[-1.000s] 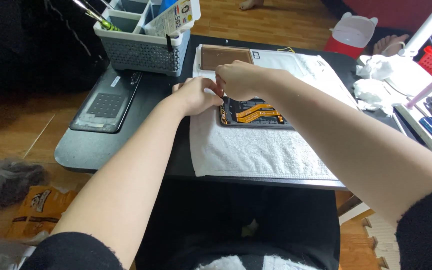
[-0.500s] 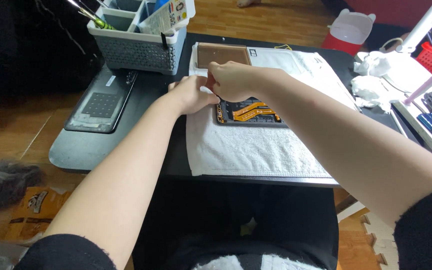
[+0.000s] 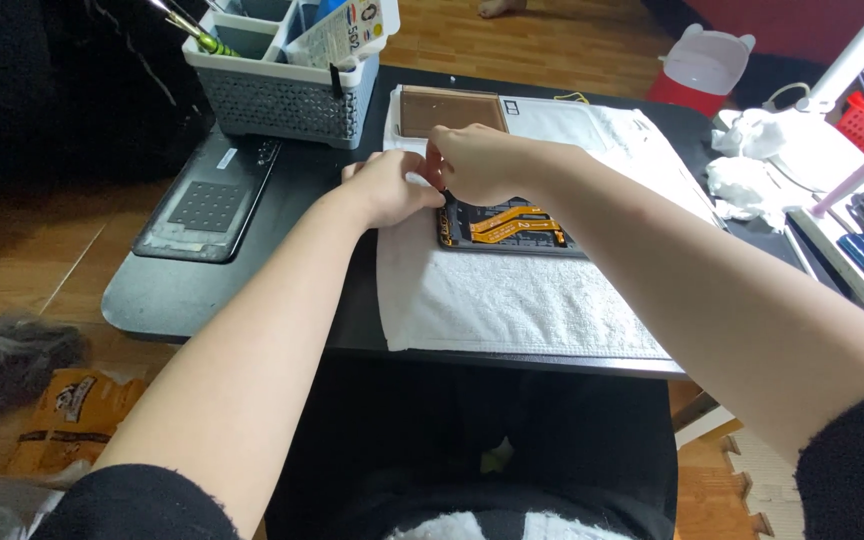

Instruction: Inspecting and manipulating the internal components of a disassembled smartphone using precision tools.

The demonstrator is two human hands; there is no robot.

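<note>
Opened phone [image 3: 512,225], its back off and orange flex cables showing, lies on a white towel [image 3: 512,300] near the middle of the black table [image 3: 332,300]. Both hands meet at its nine o'clock end. The left hand [image 3: 387,188] rests on the towel just beside that edge, fingers curled, seemingly steadying the frame; whether it actually pinches anything I cannot tell. The right hand [image 3: 477,162] comes in from three o'clock with thumb and forefinger closed together on something small and dark at the phone's corner, too small to identify.

By the look of it, the step in hand is fine work on a part at that corner, perhaps a connector or a screw. Any next move there calls for a steady frame and a light, straight pull or press, since the flex cables sit close by and would crease easily.

At twelve o'clock from the phone lies a brown back panel [image 3: 450,110], on the towel's far edge. A grey basket [image 3: 272,100] of tools stands at eleven o'clock, and another dark phone panel [image 3: 207,205] lies at nine o'clock, well apart. Crumpled white tissues [image 3: 752,175] sit at two o'clock.
</note>
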